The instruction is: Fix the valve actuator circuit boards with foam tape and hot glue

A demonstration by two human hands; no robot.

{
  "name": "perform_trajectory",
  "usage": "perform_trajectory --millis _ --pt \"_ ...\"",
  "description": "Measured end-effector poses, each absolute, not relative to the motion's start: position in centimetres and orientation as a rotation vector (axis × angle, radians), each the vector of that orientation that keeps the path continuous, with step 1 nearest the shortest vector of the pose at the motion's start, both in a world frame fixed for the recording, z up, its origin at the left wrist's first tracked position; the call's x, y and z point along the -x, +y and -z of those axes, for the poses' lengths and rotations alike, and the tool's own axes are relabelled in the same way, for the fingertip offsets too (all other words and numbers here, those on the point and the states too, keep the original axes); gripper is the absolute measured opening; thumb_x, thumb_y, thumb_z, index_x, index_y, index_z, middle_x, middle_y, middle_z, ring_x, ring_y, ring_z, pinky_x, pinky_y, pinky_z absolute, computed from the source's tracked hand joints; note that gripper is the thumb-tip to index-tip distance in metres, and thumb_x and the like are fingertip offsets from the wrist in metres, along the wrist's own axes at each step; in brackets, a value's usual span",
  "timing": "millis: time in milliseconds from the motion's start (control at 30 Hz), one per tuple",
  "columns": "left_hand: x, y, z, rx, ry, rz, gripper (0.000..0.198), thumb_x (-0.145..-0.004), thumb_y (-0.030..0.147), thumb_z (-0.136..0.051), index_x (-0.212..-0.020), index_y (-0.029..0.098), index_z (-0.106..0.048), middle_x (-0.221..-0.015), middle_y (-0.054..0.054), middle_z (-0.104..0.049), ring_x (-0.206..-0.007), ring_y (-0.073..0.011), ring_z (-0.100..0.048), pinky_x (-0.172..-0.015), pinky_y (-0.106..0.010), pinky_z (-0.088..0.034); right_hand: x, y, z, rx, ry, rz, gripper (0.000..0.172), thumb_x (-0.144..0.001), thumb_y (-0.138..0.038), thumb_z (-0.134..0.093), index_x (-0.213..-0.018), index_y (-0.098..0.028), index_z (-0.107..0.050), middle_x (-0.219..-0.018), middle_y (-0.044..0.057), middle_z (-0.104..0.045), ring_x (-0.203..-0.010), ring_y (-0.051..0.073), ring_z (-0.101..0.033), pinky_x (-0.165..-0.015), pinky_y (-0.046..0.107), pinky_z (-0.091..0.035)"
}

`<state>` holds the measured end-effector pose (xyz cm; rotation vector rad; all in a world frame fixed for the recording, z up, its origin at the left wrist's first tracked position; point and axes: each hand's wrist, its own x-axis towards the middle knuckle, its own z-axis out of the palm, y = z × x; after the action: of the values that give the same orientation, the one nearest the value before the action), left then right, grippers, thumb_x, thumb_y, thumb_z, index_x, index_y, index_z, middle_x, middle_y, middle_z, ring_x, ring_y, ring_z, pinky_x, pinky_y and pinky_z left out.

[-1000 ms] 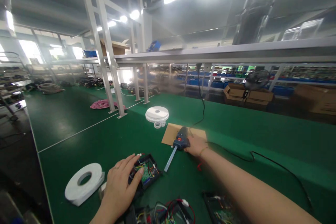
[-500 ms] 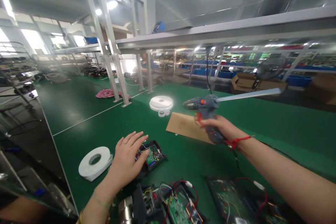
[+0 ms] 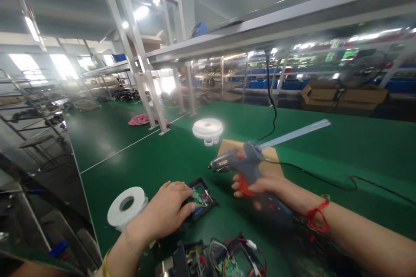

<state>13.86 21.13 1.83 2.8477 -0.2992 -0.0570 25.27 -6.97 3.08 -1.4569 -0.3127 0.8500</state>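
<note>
The right hand (image 3: 264, 184) grasps the glue gun (image 3: 248, 162), its nozzle (image 3: 213, 165) pointing out beyond the left hand (image 3: 170, 205), which rests over a black housing (image 3: 202, 201); whether it grips, I can't tell. I'd hold that housing steady and keep the nozzle well clear of the left hand.

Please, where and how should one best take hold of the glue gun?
The glue gun is probably best gripped by its handle, from the picture's right, where the right hand holds it: the handle slants downward, away from the nozzle and protruding glue stick.
</note>
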Motion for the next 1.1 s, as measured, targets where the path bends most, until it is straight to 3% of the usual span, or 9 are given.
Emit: perform_trajectory --millis 133,300,467,1100 --pt "-13.0 21.0 -1.7 -2.821 -0.217 0.051 0.036 -0.097 0.043 -0.047 -0.121 0.024 -0.067 -0.132 -0.004 -0.065 -0.123 -0.0232 -0.057 -0.109 -0.043 -0.042 -25.0 -5.0 -1.4 1.411 -0.314 -0.944 0.048 -0.057 -0.032 -0.075 -0.101 -0.013 -0.068 -0.104 0.013 -0.074 -0.098 0.027 -0.068 -0.055 0.024 -0.055" --pt "-12.9 20.5 -0.5 -2.788 -0.140 -0.028 0.035 -0.100 0.037 -0.039 -0.109 0.024 -0.070 -0.118 -0.003 -0.070 -0.112 -0.0245 -0.059 -0.103 -0.050 -0.041 -24.9 -3.4 0.1 1.392 -0.325 -1.008 0.043 -0.057 -0.031 -0.072 -0.095 -0.012 -0.067 -0.091 0.010 -0.074 -0.086 0.024 -0.070 -0.049 0.023 -0.051" --pt "-12.8 20.7 0.3 -2.721 -0.191 -0.160 0.040 -0.098 0.030 -0.031 -0.102 0.022 -0.070 -0.108 -0.004 -0.070 -0.104 -0.0249 -0.058 -0.098 -0.052 -0.039 -24.9 -3.5 0.1 1.382 -0.318 -1.066 0.046 -0.059 -0.036 -0.073 -0.096 -0.011 -0.065 -0.091 0.010 -0.073 -0.079 0.022 -0.072 -0.049 0.022 -0.050" --pt "-12.6 20.9 0.9 -2.707 -0.216 -0.196 0.040 -0.096 0.029 -0.031 -0.103 0.022 -0.070 -0.108 -0.004 -0.070 -0.105 -0.0256 -0.058 -0.096 -0.054 -0.038 -24.9 -3.0 -0.3 1.448 -0.347 -1.082 0.040 -0.059 -0.037 -0.067 -0.089 -0.011 -0.064 -0.081 0.007 -0.071 -0.067 0.016 -0.070 -0.047 0.020 -0.049"
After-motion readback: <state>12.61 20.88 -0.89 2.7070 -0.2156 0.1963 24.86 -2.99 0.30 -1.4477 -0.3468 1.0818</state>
